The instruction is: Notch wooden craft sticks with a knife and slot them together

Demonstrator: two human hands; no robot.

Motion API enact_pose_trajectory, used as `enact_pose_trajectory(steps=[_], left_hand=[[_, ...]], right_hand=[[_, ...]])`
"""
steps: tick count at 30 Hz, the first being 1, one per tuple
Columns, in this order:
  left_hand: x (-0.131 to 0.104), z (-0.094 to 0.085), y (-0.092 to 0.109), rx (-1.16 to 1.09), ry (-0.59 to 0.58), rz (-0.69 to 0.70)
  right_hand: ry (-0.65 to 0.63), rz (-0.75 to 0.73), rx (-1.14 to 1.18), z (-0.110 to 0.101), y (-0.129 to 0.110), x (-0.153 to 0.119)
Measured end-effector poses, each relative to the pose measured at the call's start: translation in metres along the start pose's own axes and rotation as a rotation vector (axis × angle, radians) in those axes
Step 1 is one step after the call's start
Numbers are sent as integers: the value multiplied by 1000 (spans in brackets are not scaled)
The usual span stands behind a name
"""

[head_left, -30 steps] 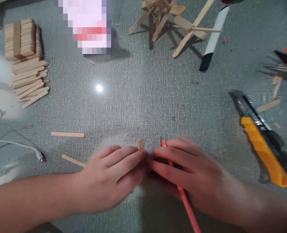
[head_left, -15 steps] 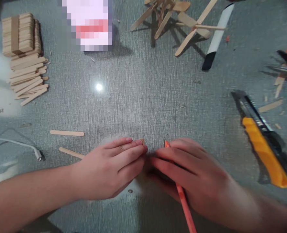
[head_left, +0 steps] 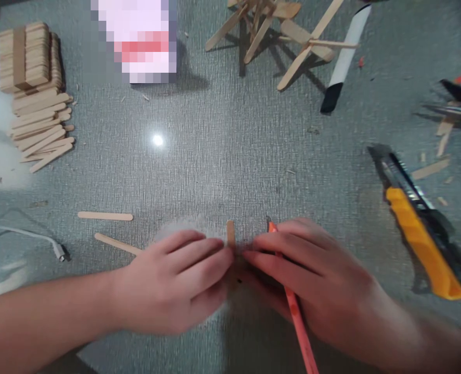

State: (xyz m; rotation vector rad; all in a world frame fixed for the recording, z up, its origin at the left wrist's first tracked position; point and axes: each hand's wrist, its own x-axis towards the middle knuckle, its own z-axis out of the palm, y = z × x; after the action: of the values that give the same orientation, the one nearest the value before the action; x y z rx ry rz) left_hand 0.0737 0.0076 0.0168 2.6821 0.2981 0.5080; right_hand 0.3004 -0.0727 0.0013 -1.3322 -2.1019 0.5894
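Observation:
A wooden stick [head_left: 231, 234] stands out upward between my two hands, pointing away from me. My left hand [head_left: 179, 280] has its fingertips closed against the stick's left side. On the other side, my right hand [head_left: 316, 275] has its fingertips near the stick, with a red pencil [head_left: 298, 324] held between its fingers, tip pointing away. The lower part of the stick is dim and partly hidden by the fingers. Two loose sticks lie at the left, one flat [head_left: 105, 216] and one slanted [head_left: 117, 244] whose right end is under my left hand.
Stick bundle [head_left: 29, 57] and loose pile [head_left: 45, 130] at upper left. White cable [head_left: 31, 232] at left. Pixelated white object [head_left: 140, 26] at top. Stick structure [head_left: 259, 26] and black-and-white strip [head_left: 345, 57] farther right. Yellow cutter [head_left: 425, 239] and wood scraps [head_left: 431, 169] at right.
My left hand has shifted slightly down, and more of the stick between the hands now shows. The right hand still holds the pencil. The whole view has moved slightly.

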Motion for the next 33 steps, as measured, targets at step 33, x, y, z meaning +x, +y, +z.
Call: enact_pose_trajectory(steps=[33], left_hand=[[-16,8,37,268,-85,29]], right_hand=[[15,18,17,-1,1,0]])
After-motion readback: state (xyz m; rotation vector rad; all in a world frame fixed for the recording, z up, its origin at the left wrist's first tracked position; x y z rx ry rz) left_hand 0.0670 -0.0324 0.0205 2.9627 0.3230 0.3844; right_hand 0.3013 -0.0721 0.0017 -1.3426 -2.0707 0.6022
